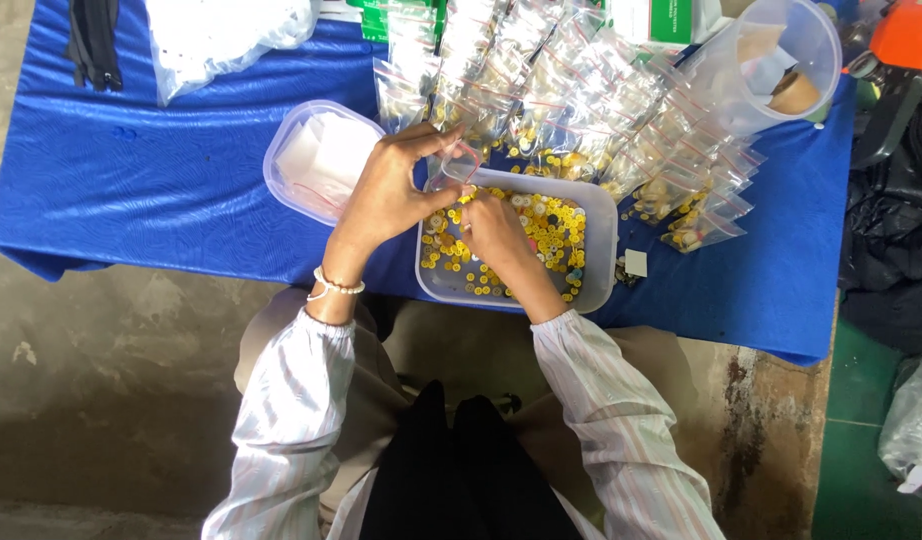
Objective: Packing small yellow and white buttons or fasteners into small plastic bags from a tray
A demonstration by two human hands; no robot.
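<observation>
Small clear bag (455,166) is above the button tray (603,215), pinched by left hand (386,195) fingers so its mouth is open; right hand (493,228), fingers closed, picks yellow buttons (556,235) inside the tray

Lying over the low table: a blue cloth (131,190). Sitting on it: a tub of yellow buttons (601,250), an oval container (281,165), a clear jug (801,70). Spreading behind: small filled bags (581,110), a white bag (221,35), black zips (94,40).

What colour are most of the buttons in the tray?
Mostly yellow buttons, seen best in the head view.
</observation>
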